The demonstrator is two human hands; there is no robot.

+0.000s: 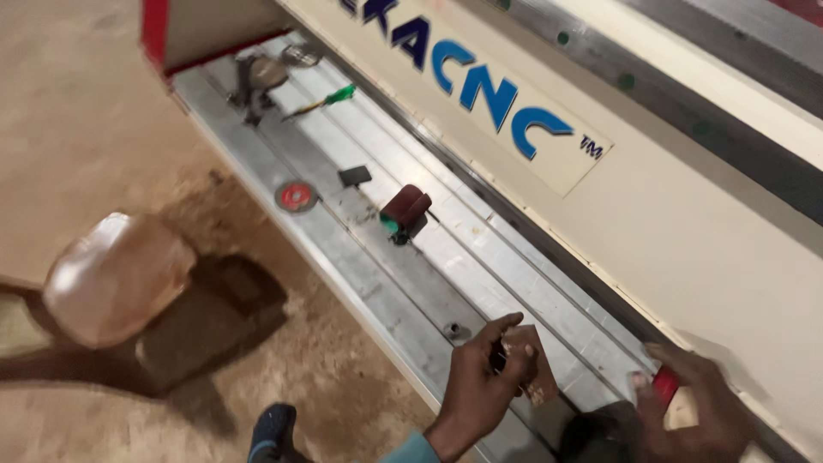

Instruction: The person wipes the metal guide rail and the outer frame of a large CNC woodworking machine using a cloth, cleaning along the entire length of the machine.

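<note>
My left hand [483, 377] pinches a small brown square piece of sandpaper [525, 360] over the grey metal ledge [411, 283] of a large cream-coloured machine. My right hand [690, 407] rests further right on the ledge, fingers wrapped round a small red object [665, 383]; its shape is mostly hidden. A dark rounded thing [600, 433] lies between my two hands at the bottom edge.
Along the ledge lie a dark red sanding roll on a green tool [405, 212], a black square pad [354, 176], a red disc [297, 196], a green-handled screwdriver [324, 101], a small metal piece [454, 330] and a power tool [255, 81]. A translucent jug [116, 279] sits on the sandy floor.
</note>
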